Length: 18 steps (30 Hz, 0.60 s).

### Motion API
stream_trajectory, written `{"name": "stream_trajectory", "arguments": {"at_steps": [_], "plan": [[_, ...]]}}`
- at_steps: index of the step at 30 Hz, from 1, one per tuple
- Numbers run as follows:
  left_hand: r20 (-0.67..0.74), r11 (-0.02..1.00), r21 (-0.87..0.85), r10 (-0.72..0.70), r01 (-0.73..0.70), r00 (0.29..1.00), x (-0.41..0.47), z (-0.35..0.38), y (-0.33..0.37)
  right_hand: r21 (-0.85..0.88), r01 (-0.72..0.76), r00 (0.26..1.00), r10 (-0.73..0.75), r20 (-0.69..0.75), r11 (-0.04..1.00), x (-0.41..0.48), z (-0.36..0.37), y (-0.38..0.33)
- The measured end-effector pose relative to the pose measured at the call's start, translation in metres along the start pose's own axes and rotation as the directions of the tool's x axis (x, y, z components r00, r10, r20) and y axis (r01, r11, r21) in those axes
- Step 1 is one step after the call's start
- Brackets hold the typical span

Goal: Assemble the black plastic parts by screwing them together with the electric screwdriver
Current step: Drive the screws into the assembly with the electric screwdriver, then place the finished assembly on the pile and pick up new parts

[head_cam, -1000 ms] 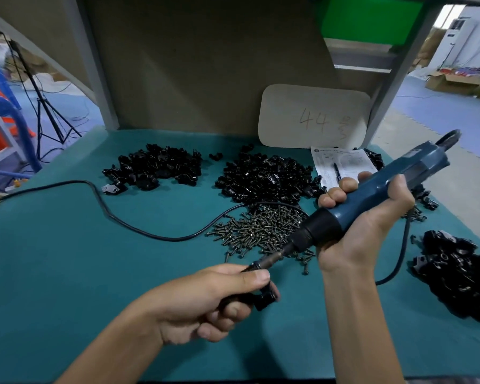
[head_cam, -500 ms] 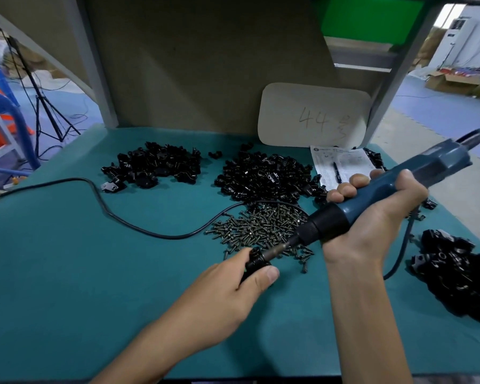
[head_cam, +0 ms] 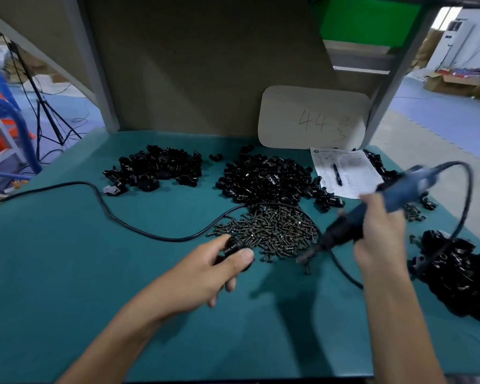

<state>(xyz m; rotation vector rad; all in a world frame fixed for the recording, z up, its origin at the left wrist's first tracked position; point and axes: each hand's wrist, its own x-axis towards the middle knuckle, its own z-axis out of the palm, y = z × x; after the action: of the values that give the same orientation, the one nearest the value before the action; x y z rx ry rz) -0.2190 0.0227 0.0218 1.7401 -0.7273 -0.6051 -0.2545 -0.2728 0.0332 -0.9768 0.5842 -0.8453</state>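
the black plastic part (head_cam: 233,249) sits in the left hand (head_cam: 203,275), pinched between thumb and forefinger just above the worktop (head_cam: 67,273), at the 8 o'clock edge of the screw pile (head_cam: 275,231). the other fingers curl loosely beneath it. the right hand (head_cam: 380,236) is wrapped round the barrel of the electric screwdriver (head_cam: 399,195), its forearm coming up from 6 o'clock.

the tool's long axis runs from the bit at 8 o'clock up to the cord end at 2 o'clock. what the next move turns on: the bit tip lies at 3 o'clock from the part, clearly apart from it, over the pile's 5 o'clock edge. the tool is smeared in my feed, so i cannot tell whether a screw rides on the bit.

i judge the bit needs a screw from the pile first, then a swing toward 9 o'clock to meet the part, with the left hand turning the screw hole to face along that axis. a heap of loose parts (head_cam: 460,278) lies at 3 o'clock, just past the right hand.
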Motion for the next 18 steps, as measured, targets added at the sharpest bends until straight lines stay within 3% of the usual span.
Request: {"name": "stream_trajectory", "arguments": {"at_steps": [2,3,5,7,9,11,13,14,16,18], "plan": [[-0.061,0.999,0.027,0.023,-0.021,0.998,0.009,-0.001,-0.004,-0.283,-0.185,0.983,0.177,-0.052,0.941,0.005,-0.021,0.027],[-0.087,0.999,0.045,0.033,-0.029,0.996,0.012,0.000,-0.007,-0.390,-0.217,0.976,0.198,-0.088,0.895,0.005,-0.033,0.044],[-0.133,0.996,0.085,0.048,-0.037,0.990,0.017,0.002,-0.013,-0.633,-0.180,0.983,0.116,-0.142,0.753,0.003,-0.045,0.070],[-0.185,0.993,0.113,0.056,-0.036,0.981,0.020,0.005,-0.016,-0.844,-0.063,0.993,-0.048,-0.104,0.532,0.000,-0.049,0.080],[-0.262,0.985,0.174,0.060,-0.014,0.963,0.024,0.007,-0.015,-0.945,0.037,0.987,-0.160,-0.016,0.324,0.002,-0.047,0.078],[-0.325,0.962,0.272,0.089,0.003,0.942,0.026,0.008,-0.013,-0.971,0.099,0.979,-0.198,0.056,0.217,-0.007,-0.041,0.074],[-0.340,0.928,0.373,0.149,-0.012,0.929,0.029,0.012,-0.007,-0.921,0.233,0.968,-0.166,0.188,0.312,-0.025,-0.033,0.065],[-0.331,0.909,0.415,0.178,-0.026,0.927,0.031,0.014,-0.004,-0.837,0.305,0.950,-0.089,0.298,0.455,-0.037,-0.028,0.058],[-0.294,0.877,0.476,0.221,-0.058,0.930,0.038,0.023,0.003,-0.631,0.309,0.831,0.121,0.543,0.711,-0.067,-0.014,0.047],[-0.257,0.847,0.525,0.249,-0.081,0.934,0.045,0.034,0.008,-0.549,0.329,0.731,0.160,0.663,0.768,-0.087,-0.008,0.050]]}}
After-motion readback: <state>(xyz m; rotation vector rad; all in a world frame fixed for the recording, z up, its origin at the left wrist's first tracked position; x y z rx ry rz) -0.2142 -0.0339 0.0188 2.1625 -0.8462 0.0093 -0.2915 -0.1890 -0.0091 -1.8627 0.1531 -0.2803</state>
